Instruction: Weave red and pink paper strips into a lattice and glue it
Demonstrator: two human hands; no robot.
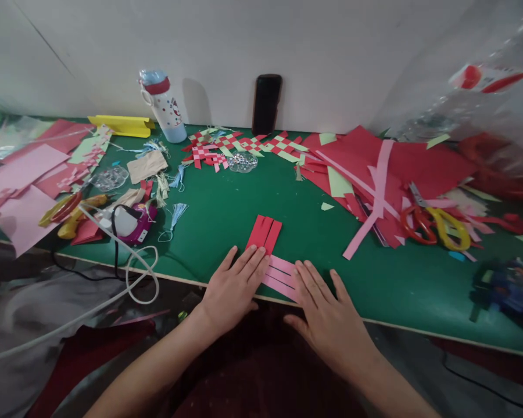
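Observation:
My left hand (235,284) lies flat, fingers stretched out, on the near ends of several red paper strips (265,232) at the front edge of the green table (226,203). My right hand (326,307) also lies flat and open, its fingers resting on pink paper strips (281,273) that cross under the red ones. Neither hand grips anything.
Woven red, pink and green paper mats (244,148) lie at the back by a white bottle (163,107) and a black phone (267,103). Red and pink sheets (375,168) with scissors (436,223) are at right. A glue gun (128,223) with cord, tassels and pink paper sit at left.

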